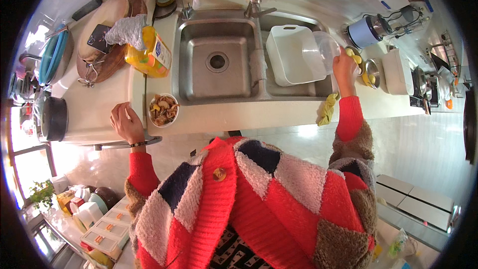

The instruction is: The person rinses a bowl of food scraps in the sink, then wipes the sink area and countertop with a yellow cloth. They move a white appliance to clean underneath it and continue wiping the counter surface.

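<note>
My right hand grips the edge of a clear round plastic bowl or lid, held over the right end of a white plastic bin. The bin sits tilted in the right basin of the steel double sink. My left hand rests on the counter at the left, holding nothing, with the thumb apart from the fingers. Just right of it stands a white tub full of what look like food scraps or peelings. A crumpled yellow-green cloth hangs over the counter edge below my right hand.
A yellow detergent bottle or pouch stands left of the sink, beside round wooden boards. The tall faucet rises behind the basins. Past my right hand are a steel bowl with yellow pieces and a blue-and-black appliance.
</note>
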Motion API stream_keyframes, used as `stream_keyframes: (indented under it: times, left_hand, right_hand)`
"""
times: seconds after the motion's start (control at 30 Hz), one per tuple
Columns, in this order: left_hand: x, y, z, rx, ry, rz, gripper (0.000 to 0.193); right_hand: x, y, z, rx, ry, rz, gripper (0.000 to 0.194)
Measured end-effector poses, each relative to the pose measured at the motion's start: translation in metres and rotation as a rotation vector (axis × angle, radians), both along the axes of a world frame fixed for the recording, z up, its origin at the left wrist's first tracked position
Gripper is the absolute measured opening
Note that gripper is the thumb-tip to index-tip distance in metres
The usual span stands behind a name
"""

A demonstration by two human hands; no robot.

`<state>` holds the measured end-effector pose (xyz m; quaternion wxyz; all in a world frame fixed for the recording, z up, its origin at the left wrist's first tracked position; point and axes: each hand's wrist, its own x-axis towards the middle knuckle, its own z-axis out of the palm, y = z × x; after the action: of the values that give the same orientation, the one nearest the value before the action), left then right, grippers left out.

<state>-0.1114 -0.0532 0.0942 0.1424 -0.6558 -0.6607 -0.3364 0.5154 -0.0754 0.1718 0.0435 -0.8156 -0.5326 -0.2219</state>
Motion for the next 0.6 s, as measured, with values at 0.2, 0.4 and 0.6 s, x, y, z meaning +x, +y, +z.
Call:
stream_keyframes:
  times: [0.2,0.4,0.6]
  left_hand:
    - [0.006,0.0,0.011,0.029,-0.052,-0.02,0.016]
    - [0.062,-0.014,0.05,0.149,-0.13,-0.173,0.027]
    - [0.175,0.016,0.028,-0.904,-1.73,-0.52,0.048]
  right_hand:
    - [-0.036,0.041,-0.035,-0.05,1.016,0.045,0.028]
    - [-0.106,0.067,-0.053,-0.227,1.46,0.281,0.024]
    - [-0.154,0.077,-0.053,-0.428,1.668,0.482,0.026]
